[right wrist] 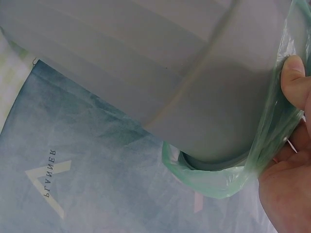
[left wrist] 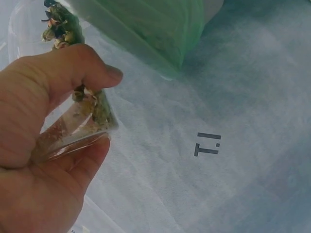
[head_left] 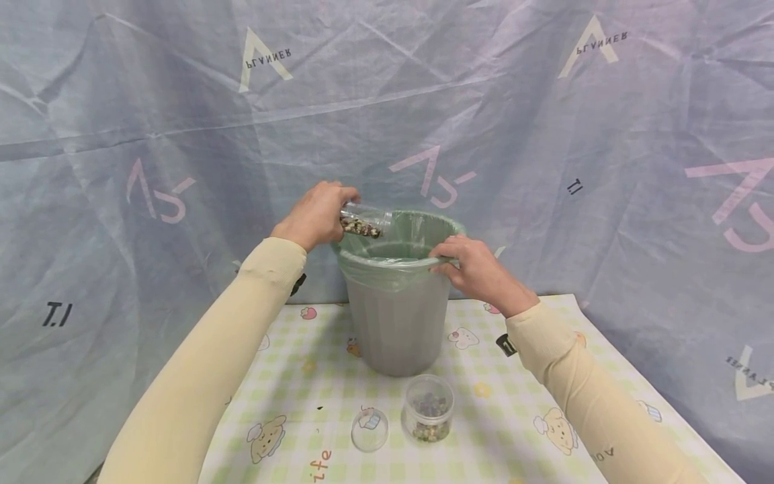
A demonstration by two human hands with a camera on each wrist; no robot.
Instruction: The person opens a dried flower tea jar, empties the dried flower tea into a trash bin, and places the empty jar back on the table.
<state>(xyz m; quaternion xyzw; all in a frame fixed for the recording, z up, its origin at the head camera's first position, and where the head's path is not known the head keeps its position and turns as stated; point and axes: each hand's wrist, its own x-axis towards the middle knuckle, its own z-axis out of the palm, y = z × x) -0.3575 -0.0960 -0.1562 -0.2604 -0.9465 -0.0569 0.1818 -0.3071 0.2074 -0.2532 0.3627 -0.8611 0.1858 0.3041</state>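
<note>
My left hand (head_left: 317, 215) grips a clear plastic jar (head_left: 376, 216) around its base end. The jar lies almost on its side at the left rim of a grey trash bin (head_left: 396, 329), mouth towards the bin's opening. Dried flower buds (head_left: 361, 228) rest along its lower wall; in the left wrist view, more buds (left wrist: 63, 26) show beyond the thumb. A green bin liner (head_left: 426, 228) covers the inside and folds over the rim. At the right rim, my right hand (head_left: 474, 269) pinches the edge with the liner (right wrist: 272, 126), thumb outside; some fingertips are hidden.
In front of the bin stands another clear jar (head_left: 429, 420), lidless, with dried pieces inside. Left of it lies a round clear lid (head_left: 369, 430). A green-checked tablecloth (head_left: 302, 396) covers the table, and a grey-blue cloth (head_left: 338, 101) hangs behind.
</note>
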